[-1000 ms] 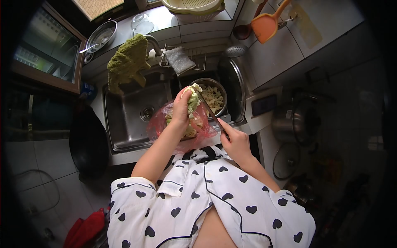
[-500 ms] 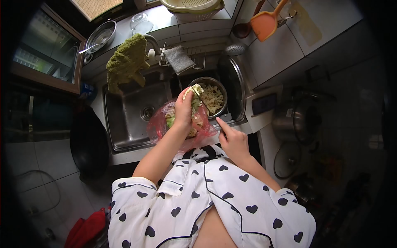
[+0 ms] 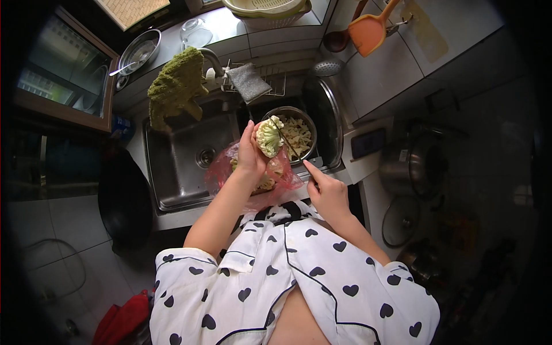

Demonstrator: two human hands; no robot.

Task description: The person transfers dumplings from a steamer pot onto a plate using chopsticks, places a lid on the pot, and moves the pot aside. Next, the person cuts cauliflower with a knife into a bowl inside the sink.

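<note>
From the head camera, your left hand (image 3: pixel 248 150) gripped a cauliflower piece (image 3: pixel 269 137) tightly, held up over the red bag (image 3: pixel 225 172) by the sink (image 3: pixel 178 161). Your right hand (image 3: pixel 328 192), at four o'clock from it, was closed around a knife (image 3: pixel 286 144). Its blade touched the cauliflower piece, above the metal bowl (image 3: pixel 299 137).
</note>
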